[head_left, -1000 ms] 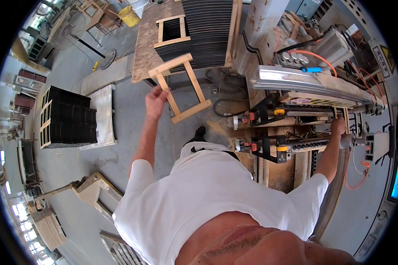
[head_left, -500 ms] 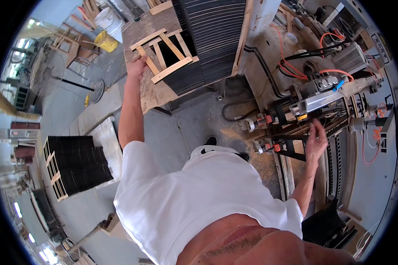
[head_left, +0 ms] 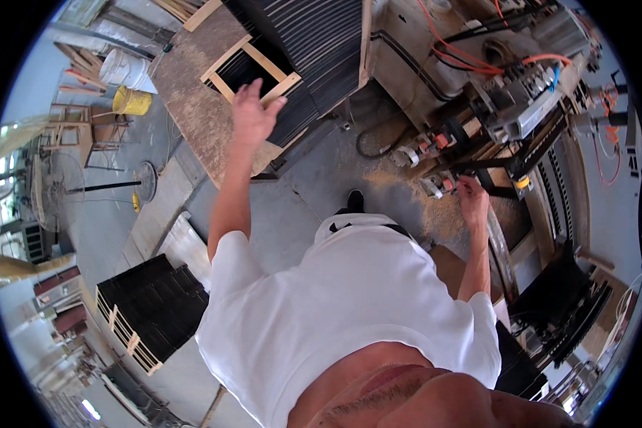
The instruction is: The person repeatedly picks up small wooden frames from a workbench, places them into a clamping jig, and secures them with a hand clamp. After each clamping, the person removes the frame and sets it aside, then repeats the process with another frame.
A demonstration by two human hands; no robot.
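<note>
My left hand (head_left: pixel 254 118) is open, fingers apart, over the near side of a small light-wood frame (head_left: pixel 226 58). Whether its fingertips touch the wood I cannot tell. The frame lies on a dark stack at the edge of a brown board-topped table (head_left: pixel 192 93), beside a tall stack of black slats (head_left: pixel 317 50). On the other side, my right hand (head_left: pixel 473 203) has its fingers curled together next to a red and silver clamp (head_left: pixel 446 184) on a machine (head_left: pixel 510 114). What those fingers hold, if anything, is hidden.
Sawdust covers the floor (head_left: pixel 396 178) below the machine. Orange hoses (head_left: pixel 478 69) loop over it. A black stack with wooden ends (head_left: pixel 153 307) stands at the left, near a floor fan (head_left: pixel 146 182). White (head_left: pixel 125 69) and yellow (head_left: pixel 132 101) buckets stand at the far left.
My left hand has let go of the frame's left bar and moved right over its near side. My right hand has moved down and left to the clamp. The whole view has turned.
</note>
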